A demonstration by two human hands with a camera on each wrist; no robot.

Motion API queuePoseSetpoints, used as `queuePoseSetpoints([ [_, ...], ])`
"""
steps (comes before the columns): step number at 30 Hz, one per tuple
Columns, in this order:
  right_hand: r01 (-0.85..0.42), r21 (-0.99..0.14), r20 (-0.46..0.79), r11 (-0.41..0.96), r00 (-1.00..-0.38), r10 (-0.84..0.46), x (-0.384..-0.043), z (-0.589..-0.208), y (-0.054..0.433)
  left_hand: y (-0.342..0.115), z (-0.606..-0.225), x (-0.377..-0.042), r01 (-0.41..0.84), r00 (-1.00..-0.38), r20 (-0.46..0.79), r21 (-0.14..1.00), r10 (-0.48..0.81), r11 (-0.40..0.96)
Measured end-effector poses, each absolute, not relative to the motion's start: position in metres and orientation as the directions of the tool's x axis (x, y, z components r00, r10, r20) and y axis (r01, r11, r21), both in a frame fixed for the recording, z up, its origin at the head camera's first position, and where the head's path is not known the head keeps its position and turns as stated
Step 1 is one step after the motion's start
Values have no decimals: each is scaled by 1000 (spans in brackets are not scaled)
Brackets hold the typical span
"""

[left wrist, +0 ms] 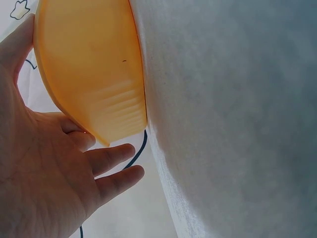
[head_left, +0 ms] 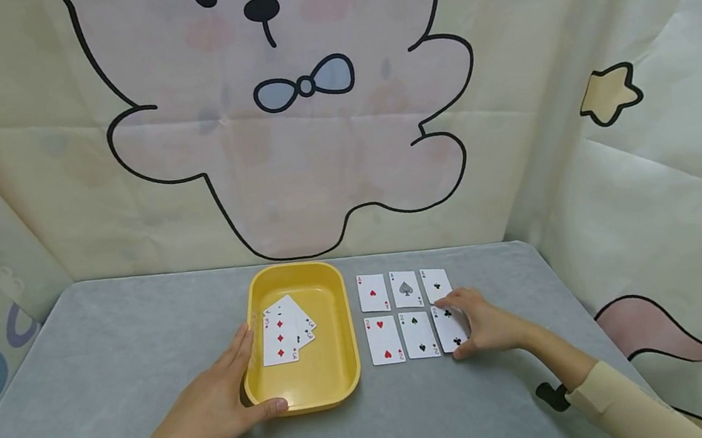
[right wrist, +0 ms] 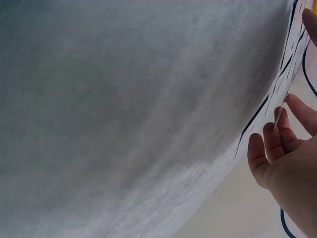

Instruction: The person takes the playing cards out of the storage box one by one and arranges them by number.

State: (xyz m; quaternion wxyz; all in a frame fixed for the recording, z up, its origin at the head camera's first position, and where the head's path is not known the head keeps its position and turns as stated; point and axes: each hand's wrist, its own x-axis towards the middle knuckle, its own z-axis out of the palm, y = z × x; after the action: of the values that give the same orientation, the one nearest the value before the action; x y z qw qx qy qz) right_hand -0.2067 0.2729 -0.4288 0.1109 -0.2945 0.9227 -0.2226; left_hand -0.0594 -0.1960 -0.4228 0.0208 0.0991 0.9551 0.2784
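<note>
1. Left hand: thumb and fingers grip the near-left corner of the yellow tray, thumb on near rim, fingers along left side. Left wrist view: two fingers stick out, off the tray.
2. Right hand: pinches the two of clubs, thumb at its near edge, a finger at its far edge. Card looks tilted up in right wrist view.
3. Tray: sits on the grey desk, about midway between its left and right edges, far rim close to the desk's far edge.
4. In tray: three of diamonds on top, face up, overlapping other cards fanned underneath; those ranks unclear.
5. Right of tray, two rows, face up. Row nearer the desk's far edge: ace of hearts, ace of spades, black ace, suit hard to read.
6. Nearer row: two of hearts, two of spades, then the two of clubs.
7. Behind the desk: curtain with outlined bear, blue bow tie. Star at right.
8. Beige sleeve on right arm, over the desk's right side.
</note>
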Motion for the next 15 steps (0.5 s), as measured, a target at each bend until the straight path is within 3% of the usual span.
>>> queuePoseSetpoints([
  [15, -469, -449, -111, 761, -816, -568, -213, -441, 278, -194, -422, -59, 161, -982, 1, 539, 190, 827],
])
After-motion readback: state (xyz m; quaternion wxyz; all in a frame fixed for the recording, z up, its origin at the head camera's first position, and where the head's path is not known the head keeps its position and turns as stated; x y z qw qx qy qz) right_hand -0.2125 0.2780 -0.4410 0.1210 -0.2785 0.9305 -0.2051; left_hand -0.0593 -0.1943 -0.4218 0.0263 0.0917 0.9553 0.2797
